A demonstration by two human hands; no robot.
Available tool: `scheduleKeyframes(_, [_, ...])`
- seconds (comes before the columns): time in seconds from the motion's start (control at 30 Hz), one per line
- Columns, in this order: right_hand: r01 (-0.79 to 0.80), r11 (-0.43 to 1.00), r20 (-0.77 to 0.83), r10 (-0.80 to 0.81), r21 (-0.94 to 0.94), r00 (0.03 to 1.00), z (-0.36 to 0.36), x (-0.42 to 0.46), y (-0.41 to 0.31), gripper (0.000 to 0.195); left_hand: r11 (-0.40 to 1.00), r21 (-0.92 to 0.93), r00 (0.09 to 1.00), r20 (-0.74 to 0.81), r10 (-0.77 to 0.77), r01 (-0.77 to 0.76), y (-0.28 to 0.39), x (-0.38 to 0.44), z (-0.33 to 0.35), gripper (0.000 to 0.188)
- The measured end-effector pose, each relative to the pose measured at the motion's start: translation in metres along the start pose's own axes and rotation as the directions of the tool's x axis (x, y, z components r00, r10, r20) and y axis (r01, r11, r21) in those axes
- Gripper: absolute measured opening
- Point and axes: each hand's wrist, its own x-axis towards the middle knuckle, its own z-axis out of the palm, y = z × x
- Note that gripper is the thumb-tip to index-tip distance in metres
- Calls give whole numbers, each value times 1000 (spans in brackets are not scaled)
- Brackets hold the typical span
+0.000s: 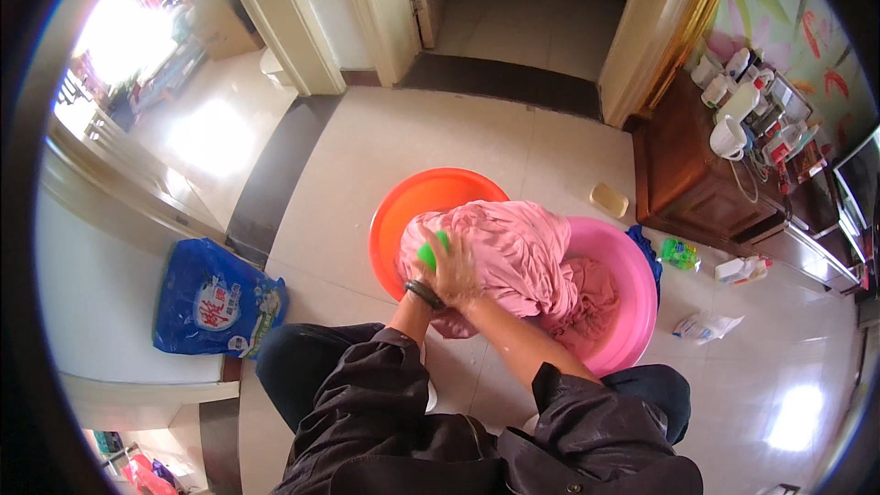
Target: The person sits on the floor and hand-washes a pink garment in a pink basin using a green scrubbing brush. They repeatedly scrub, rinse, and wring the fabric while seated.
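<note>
Wet pink cloth point(512, 247) lies bunched across an orange basin point(405, 199) and a pink basin point(636, 289), which stand side by side on the tiled floor. My right hand point(455, 271) is spread over the cloth's left part, blurred, beside a bright green object point(433, 251), perhaps a brush or soap. My left hand point(424, 273), with a dark bracelet at its wrist, is close against it and mostly hidden. Which hand holds the green object is unclear. More of the cloth rests inside the pink basin.
A blue detergent bag point(213, 299) leans by the left wall. Right of the basins lie a yellowish dish point(609, 200), dark blue cloth point(645, 254), a green packet point(679, 254), a white bottle point(742, 269) and a white packet point(707, 326). A wooden cabinet point(701, 185) stands at the right.
</note>
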Motion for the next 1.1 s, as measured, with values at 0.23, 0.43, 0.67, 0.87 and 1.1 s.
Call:
scheduleKeyframes(0.23, [-80, 980, 22, 85, -182, 996, -31, 10, 134, 54, 999, -10, 978, 200, 53, -52, 38, -7, 81, 21])
scheduleKeyframes(0.43, [-556, 755, -70, 570, -349, 818, -78, -19, 195, 57, 707, 671, 957, 11, 291, -223, 90, 51, -29, 33])
scheduleKeyframes(0.67, [-760, 555, -360, 823, 339, 441, -86, -47, 235, 63, -299, 954, 824, 192, 533, -29, 51, 61, 45, 73])
scheduleKeyframes(0.87, [-331, 812, -478, 559, 480, 678, -57, -11, 193, 66, -658, 753, 984, 134, 115, -25, -4, 87, 63, 86])
scheduleKeyframes(1.1, [-121, 943, -339, 229, 310, 912, -51, 21, 55, 59, 961, 273, 985, 174, 0, -48, -51, 110, -22, 43])
